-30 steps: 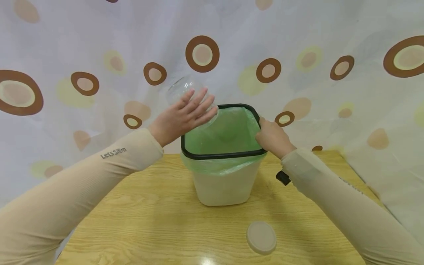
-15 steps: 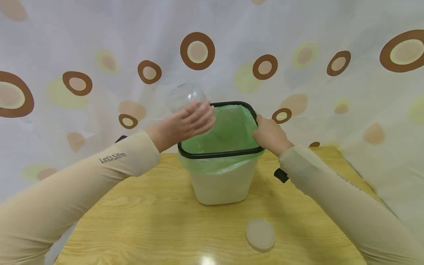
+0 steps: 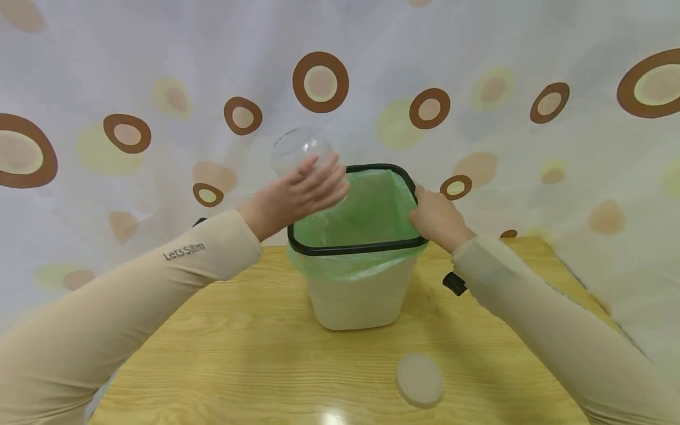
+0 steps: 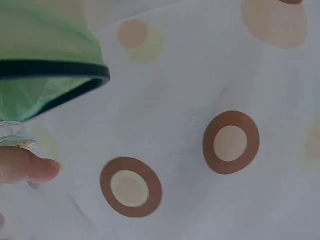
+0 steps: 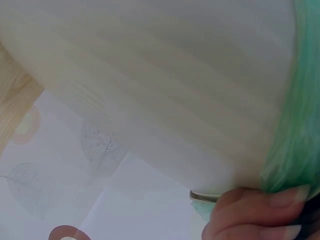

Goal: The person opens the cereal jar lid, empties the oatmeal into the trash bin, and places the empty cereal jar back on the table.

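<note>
My left hand [image 3: 300, 192] grips a clear jar [image 3: 300, 147] above the left side of a lined trash bin [image 3: 356, 301]. The jar is tilted, its base up to the left and its other end down over the bin's opening. Small pale bits show at the jar's lower end [image 4: 17, 132] in the left wrist view, near my thumb [image 4: 30, 167]. My right hand [image 3: 438, 218] grips the bin's black rim [image 3: 366, 248] on the right; its fingers [image 5: 255, 210] curl over the edge beside the green bag [image 5: 295, 125]. The bin's bottom is hidden.
A round beige lid [image 3: 419, 379] lies flat on the wooden table [image 3: 239, 354], in front of the bin and slightly right. Behind the table hangs a pale patterned cloth [image 3: 366, 71].
My left hand has dipped a little with the jar and come back up, blurred by motion. Faint pale streaks now show inside the bin below it. The right hand keeps its hold.
</note>
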### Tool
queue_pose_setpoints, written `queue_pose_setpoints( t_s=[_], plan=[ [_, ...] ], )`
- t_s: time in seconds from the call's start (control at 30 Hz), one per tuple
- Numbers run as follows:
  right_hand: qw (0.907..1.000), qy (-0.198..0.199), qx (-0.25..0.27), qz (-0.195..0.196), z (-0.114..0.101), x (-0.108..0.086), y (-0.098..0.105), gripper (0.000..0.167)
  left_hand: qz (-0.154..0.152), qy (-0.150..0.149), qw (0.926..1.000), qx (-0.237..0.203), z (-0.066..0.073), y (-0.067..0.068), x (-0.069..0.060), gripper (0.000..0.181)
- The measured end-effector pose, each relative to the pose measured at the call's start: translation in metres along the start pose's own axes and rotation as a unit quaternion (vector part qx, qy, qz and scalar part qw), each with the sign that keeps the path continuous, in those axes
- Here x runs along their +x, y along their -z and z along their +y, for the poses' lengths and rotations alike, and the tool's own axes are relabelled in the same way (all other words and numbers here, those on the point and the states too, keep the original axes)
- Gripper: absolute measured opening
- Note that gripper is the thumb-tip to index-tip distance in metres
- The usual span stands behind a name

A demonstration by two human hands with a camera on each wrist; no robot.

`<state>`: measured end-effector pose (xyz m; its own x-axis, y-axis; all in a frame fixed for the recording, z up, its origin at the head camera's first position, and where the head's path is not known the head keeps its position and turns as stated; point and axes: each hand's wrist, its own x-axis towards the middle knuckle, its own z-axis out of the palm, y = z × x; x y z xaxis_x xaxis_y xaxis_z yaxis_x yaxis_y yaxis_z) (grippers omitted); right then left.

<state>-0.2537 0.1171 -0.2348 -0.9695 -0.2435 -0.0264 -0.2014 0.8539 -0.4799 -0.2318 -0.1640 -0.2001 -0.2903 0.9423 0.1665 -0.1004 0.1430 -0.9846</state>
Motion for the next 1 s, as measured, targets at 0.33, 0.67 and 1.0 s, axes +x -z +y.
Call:
queue_pose_setpoints(
  t_s=[0.33, 0.67, 1.0],
  plan=[
    [1.0000, -0.001, 0.002, 0.001, -0.001, 0.002, 0.000, 0.064, -0.038, 0.074, 0.9955, -0.045, -0.018, -0.007, -0.008, 0.059],
    [0.9999, 0.001, -0.006, 0.014, -0.002, 0.003, 0.003, 0.064, 0.026, 0.113, 0.9852, -0.126, -0.018, -0.010, -0.002, 0.056],
    [0.9999, 0.003, -0.006, 0.011, -0.002, 0.004, 0.003, 0.064, 0.050, 0.060, 0.9957, -0.050, -0.023, -0.012, 0.009, 0.056]
  ],
)
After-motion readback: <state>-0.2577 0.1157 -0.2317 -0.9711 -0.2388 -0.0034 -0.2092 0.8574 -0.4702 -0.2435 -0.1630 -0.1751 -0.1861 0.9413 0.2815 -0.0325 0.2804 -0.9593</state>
